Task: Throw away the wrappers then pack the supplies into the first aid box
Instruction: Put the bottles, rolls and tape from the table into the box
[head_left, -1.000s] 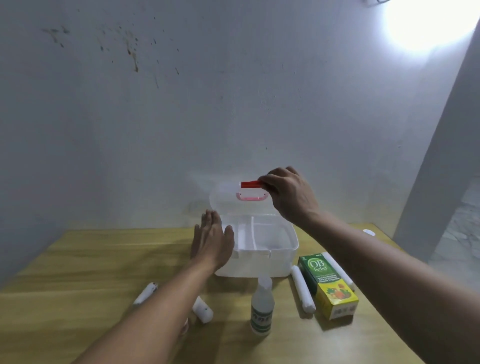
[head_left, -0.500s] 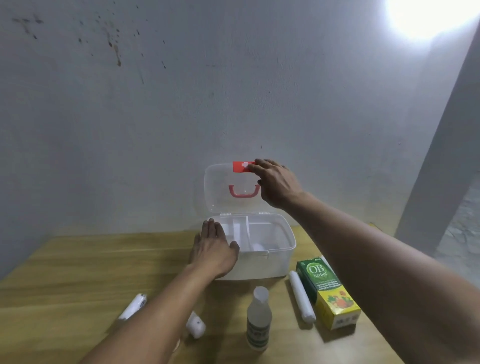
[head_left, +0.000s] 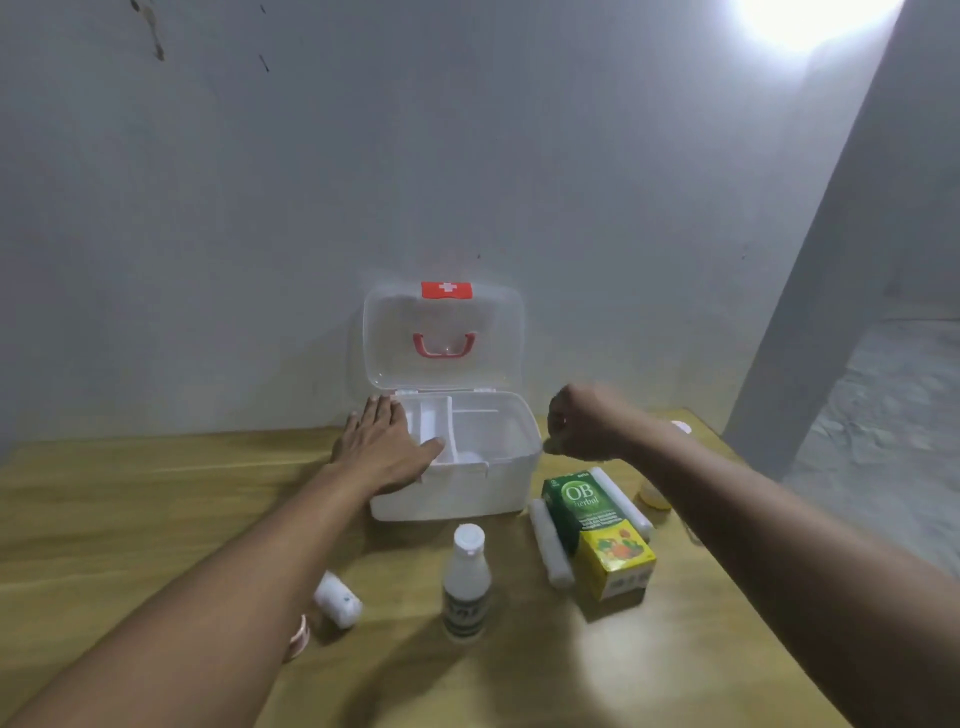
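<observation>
The white first aid box (head_left: 498, 491) stands open against the wall, its clear lid (head_left: 441, 338) upright with a red latch and red handle. My left hand (head_left: 387, 449) lies flat on the box's left front rim, fingers spread. My right hand (head_left: 584, 431) hovers blurred just right of the box, fingers loosely curled, with nothing seen in it. In front lie a white bottle (head_left: 466, 584), a green and yellow carton (head_left: 597, 530), a white roll (head_left: 550, 545) on its left, another roll (head_left: 623, 501) on its right, and a small roll (head_left: 337, 600).
The wooden table (head_left: 130, 519) ends near a grey pillar (head_left: 810, 312) at the right. A yellowish small object (head_left: 654, 496) and a white round thing (head_left: 680, 427) sit by my right forearm. A pinkish ring (head_left: 300, 636) peeks from under my left arm.
My right hand has let go of the lid's red latch and dropped to the box's right side. The lid now stands fully upright. My left hand stays on the box.
</observation>
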